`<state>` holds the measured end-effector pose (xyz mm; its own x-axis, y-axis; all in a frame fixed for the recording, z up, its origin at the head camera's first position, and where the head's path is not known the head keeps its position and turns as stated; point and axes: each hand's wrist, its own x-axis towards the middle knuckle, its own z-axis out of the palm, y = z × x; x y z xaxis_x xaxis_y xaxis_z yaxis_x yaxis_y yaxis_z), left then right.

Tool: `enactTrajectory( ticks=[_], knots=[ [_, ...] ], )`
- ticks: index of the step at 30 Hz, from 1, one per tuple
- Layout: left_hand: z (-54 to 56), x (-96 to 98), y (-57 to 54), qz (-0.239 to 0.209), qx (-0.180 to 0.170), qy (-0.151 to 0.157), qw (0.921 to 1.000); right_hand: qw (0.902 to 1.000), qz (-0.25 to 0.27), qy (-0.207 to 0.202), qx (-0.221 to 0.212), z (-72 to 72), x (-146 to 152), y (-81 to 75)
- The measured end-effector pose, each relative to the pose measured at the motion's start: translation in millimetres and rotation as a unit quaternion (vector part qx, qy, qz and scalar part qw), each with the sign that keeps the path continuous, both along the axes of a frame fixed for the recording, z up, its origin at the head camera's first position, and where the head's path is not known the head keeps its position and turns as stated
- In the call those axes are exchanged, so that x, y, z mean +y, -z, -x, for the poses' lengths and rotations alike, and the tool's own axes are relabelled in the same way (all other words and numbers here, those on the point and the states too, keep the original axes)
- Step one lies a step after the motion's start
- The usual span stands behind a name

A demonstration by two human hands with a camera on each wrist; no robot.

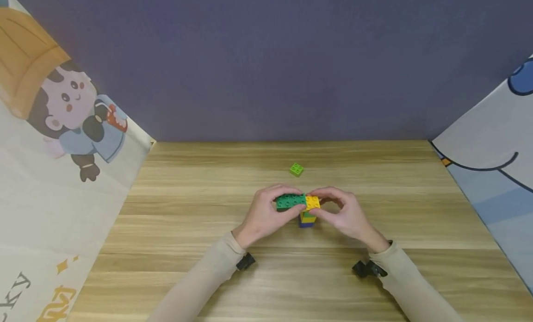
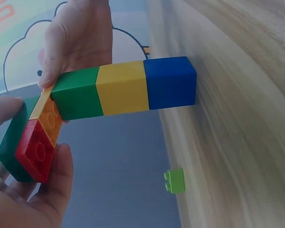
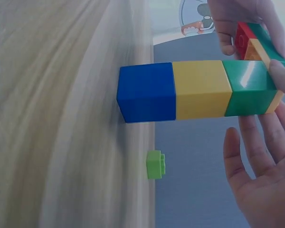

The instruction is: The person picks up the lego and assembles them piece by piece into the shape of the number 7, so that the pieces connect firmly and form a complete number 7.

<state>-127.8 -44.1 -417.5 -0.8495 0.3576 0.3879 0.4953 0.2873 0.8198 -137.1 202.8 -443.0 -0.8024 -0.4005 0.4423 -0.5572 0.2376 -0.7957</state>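
A small tower stands on the table, with a blue brick (image 2: 171,83) at the bottom, then a yellow brick (image 2: 122,88) and a green brick (image 2: 77,94). Across its top lies a flat yellow piece (image 1: 312,202), partly jutting out to the left. A long dark green brick (image 1: 290,201) extends left from there, and a red piece (image 2: 35,152) sits beneath its outer end. My left hand (image 1: 266,212) grips the long green brick between thumb and fingers. From the other side, my right hand (image 1: 343,213) pinches the flat yellow piece at the tower's top.
Behind the tower, a small lime green brick (image 1: 296,169) lies by itself on the wooden table (image 1: 200,174). A dark blue-grey panel (image 1: 291,67) rises along the table's back edge. Printed cloths hang at the left (image 1: 37,197) and right (image 1: 491,164).
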Motion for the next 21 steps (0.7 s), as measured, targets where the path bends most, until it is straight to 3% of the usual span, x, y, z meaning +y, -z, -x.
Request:
enactTrajectory(
  ticks=[21],
  knots=[
    [-0.1,-0.3,-4.0,-0.012,-0.031,0.007,0.9994,0.9973,-0.071,-0.017,0.009,9.3,4.8,-15.3]
  ],
)
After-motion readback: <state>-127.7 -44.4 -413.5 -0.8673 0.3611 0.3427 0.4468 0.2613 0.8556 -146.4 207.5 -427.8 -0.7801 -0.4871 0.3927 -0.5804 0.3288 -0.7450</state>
